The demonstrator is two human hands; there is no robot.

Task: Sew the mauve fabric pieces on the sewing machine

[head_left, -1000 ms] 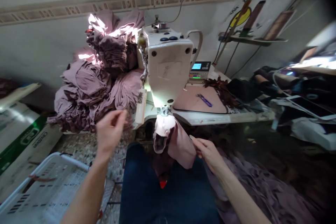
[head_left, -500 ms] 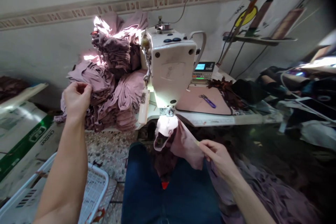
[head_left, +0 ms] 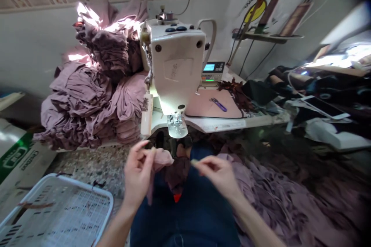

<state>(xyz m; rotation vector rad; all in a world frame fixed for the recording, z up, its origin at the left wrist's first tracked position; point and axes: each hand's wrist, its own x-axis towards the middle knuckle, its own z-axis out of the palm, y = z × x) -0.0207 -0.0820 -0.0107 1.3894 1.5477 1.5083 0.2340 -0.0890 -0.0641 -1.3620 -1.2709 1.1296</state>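
My left hand [head_left: 138,173] pinches a pale pink fabric piece [head_left: 159,161] in front of the sewing machine. The piece joins a darker mauve fold [head_left: 177,173] lying on my blue-jeaned lap [head_left: 185,216], with a small red tag [head_left: 177,197] below it. My right hand [head_left: 216,173] pinches a small pale strip [head_left: 193,162] between thumb and fingers; its exact material is too small to tell. Both hands are just below the bare presser foot [head_left: 176,125] of the white industrial sewing machine [head_left: 174,65].
Large piles of mauve garments [head_left: 84,92] stand left of the machine. Purple-handled snips [head_left: 218,104] lie on the pink-topped table [head_left: 203,108]. A white plastic basket [head_left: 58,212] is lower left, and more mauve fabric [head_left: 275,197] spreads lower right.
The fabric no longer hangs at the presser foot and now lies lower, on my lap. My left hand has come down from the garment pile to pinch it. My right hand has moved inward.
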